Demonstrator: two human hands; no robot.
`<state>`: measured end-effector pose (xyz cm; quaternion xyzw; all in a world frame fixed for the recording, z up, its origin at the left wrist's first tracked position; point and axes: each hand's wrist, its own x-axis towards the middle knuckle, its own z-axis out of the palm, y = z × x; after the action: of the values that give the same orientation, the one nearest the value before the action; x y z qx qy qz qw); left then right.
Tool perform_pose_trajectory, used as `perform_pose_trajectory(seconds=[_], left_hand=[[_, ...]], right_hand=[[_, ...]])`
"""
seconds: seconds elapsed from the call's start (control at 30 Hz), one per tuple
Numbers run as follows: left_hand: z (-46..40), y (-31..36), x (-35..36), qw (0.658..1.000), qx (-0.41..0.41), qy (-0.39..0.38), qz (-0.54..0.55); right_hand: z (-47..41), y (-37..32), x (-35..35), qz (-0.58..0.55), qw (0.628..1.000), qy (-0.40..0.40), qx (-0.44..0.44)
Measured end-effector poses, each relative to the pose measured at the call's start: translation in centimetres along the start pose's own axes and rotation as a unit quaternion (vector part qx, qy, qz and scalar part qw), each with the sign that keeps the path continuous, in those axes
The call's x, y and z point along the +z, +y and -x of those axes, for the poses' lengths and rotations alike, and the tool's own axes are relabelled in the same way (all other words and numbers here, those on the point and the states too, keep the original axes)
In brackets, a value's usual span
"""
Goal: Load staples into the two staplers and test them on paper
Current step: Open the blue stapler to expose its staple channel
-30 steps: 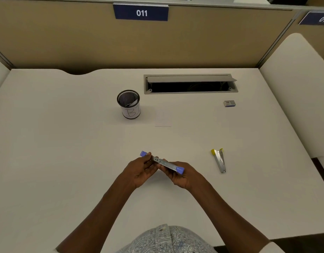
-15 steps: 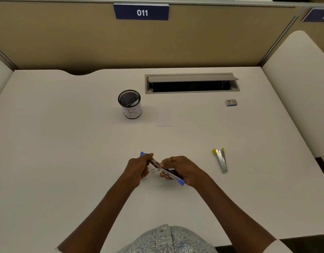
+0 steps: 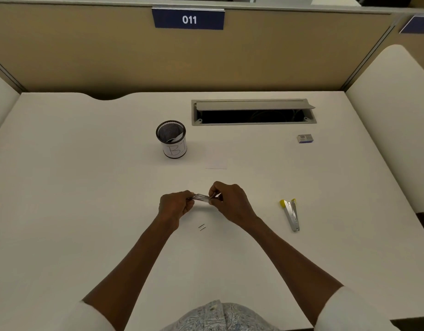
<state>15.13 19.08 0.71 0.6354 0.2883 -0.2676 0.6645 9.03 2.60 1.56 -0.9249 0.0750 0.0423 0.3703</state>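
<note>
Your shirt (image 3: 220, 316), pale paisley print, sits at the bottom edge, with white sleeves (image 3: 349, 309) rolled up on both forearms, which angle inward over the desk (image 3: 63, 211), a smooth off-white top. Just ahead of your arms, two short staple strips (image 3: 201, 227) lie side by side on the desk, thin and metallic, below your hands and not touching them. Your left hand (image 3: 174, 205) is curled round one end of the stapler (image 3: 201, 197), knuckles up; your right hand (image 3: 231, 203) pinches the other end, fingers bent over it. Only a shiny metal middle section of the stapler shows between the hands, held above the desk, roughly level; whether it is hinged open you cannot tell. To your right lies the second stapler (image 3: 291, 215), silver metal with yellow ends, flat on the desk, arms splayed slightly in a narrow V, well apart from your hands. Farther out, a faint white paper sheet (image 3: 216, 161) lies flat, nearly the desk's colour. Just left of it stands a black mesh cup (image 3: 172, 139), cylindrical, upright, wrapped in a white label with handwriting; something pale is inside, too unclear to name. Far right is a small staple box (image 3: 305, 138), grey and blue, flat. Behind, a grey cable tray (image 3: 254, 112) is sunk in the desk, lid raised, dark inside. A tan partition (image 3: 86, 56) carries a blue sign (image 3: 188, 19) reading 011.
</note>
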Motion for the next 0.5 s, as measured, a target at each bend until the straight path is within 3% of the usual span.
perform_pose_trajectory(seconds=[0.13, 0.27, 0.5], left_hand=[[-0.9, -0.2, 0.1, 0.998, 0.029, 0.007, -0.058], [-1.4, -1.0, -0.3, 0.963, 0.1, 0.069, -0.241], [-1.2, -1.4, -1.2, 0.928, 0.147, 0.123, -0.319]], right_hand=[[-1.1, 0.4, 0.4, 0.082, 0.996, -0.006, -0.046], [-1.5, 1.0, 1.2, 0.137, 0.988, -0.021, -0.074], [-0.7, 1.9, 2.5, 0.143, 0.985, -0.013, -0.097]])
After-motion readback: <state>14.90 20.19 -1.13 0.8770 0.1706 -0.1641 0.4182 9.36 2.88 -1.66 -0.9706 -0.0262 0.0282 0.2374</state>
